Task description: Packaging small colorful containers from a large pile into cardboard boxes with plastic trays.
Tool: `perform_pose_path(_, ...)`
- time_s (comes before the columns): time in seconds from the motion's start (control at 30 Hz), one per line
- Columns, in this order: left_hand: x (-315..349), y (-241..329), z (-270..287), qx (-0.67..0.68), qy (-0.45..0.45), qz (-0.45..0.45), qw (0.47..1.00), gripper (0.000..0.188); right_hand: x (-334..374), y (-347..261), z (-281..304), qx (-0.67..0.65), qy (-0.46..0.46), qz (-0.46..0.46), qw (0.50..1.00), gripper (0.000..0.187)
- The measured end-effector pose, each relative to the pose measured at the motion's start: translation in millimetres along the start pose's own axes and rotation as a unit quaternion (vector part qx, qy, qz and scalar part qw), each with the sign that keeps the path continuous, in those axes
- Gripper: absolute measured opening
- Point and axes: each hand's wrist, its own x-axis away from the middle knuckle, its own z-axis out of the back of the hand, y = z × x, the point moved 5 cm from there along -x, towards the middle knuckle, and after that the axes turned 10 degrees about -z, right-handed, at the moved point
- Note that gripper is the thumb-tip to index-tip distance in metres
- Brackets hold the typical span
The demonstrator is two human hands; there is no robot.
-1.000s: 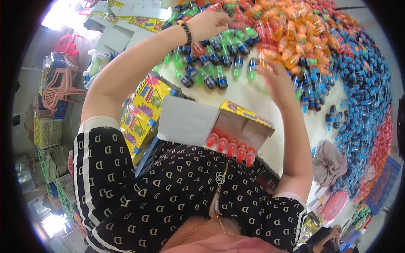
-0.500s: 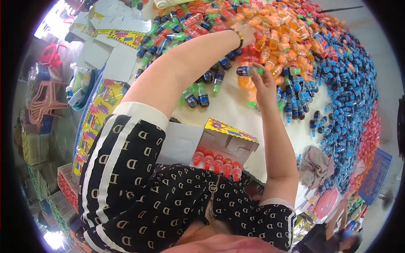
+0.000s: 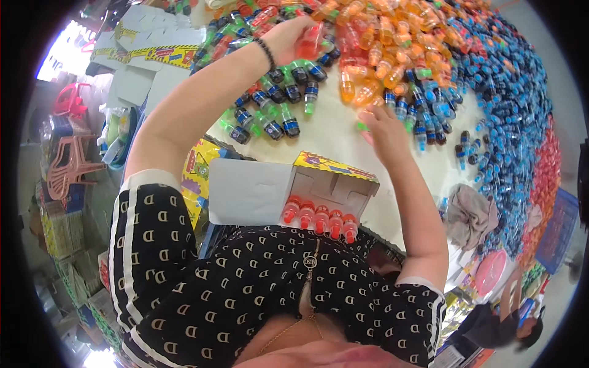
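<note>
My left hand (image 3: 293,40), at the far side of the table, is closed around a small red bottle (image 3: 311,43), slightly blurred. Below it lie dark bottles with green caps (image 3: 270,126). My right hand (image 3: 389,136) is over the pale tabletop, its fingers bent but apart around a small green cap (image 3: 362,126); no bottle shows in that hand. Close to my body stands an open cardboard box (image 3: 336,178) with a yellow printed edge, its grey-white flap (image 3: 248,191) spread to the left. Several red-capped bottles (image 3: 321,219) stand in a row at the box's near side.
Orange bottles (image 3: 392,43) heap up beyond my right hand. A large pile of blue-capped bottles (image 3: 509,116) runs down the right, near a grey cloth (image 3: 469,211). Flat cartons (image 3: 132,86) lie at the far left. Another person (image 3: 503,328) is at the lower right.
The dark green-capped bottle has left my right hand. My left hand has moved left from the orange heap and now holds a red bottle. The view has shifted a little.
</note>
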Motion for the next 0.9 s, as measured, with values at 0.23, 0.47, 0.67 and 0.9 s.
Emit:
perform_pose_path(0.23,68,-35,-17,-0.693,-0.335,-0.239,0.593,0.023,15,9,10,-0.006,0.061,-0.026,0.998,0.041)
perform_pose_path(0.47,75,-67,-28,-0.812,-0.441,-0.268,0.271,0.030,37,23,-2,0.070,0.047,0.024,0.996,0.031)
perform_pose_path(0.67,73,-43,-46,-0.695,-0.367,-0.347,0.512,0.031,33,57,47,0.186,0.153,0.000,0.971,0.019)
perform_pose_path(0.9,95,-34,-64,-0.427,-0.226,-0.004,0.875,0.036,26,97,41,0.098,0.117,-0.007,0.988,0.019)
